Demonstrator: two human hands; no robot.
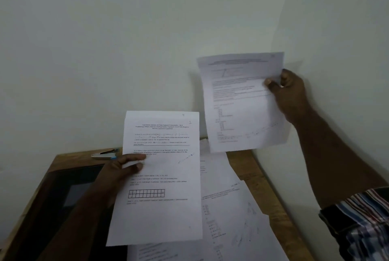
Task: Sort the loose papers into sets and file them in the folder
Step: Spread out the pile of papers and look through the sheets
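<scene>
My left hand (117,174) pinches the left edge of a printed sheet (162,214) with a small grid near its lower half, held upright above the desk. Raised higher at the right, my right hand (292,94) pinches the right edge of a second printed sheet (240,113) in front of the wall. Several loose papers (235,218) lie spread on the wooden desk (271,195) below both sheets. A dark folder (69,195) lies on the left part of the desk, partly hidden by my left arm.
A stapler (104,154) with a blue tip lies at the desk's far left edge, against the pale wall (105,50). The wall corner runs down just right of the raised sheet. My striped sleeve (362,222) shows at the lower right.
</scene>
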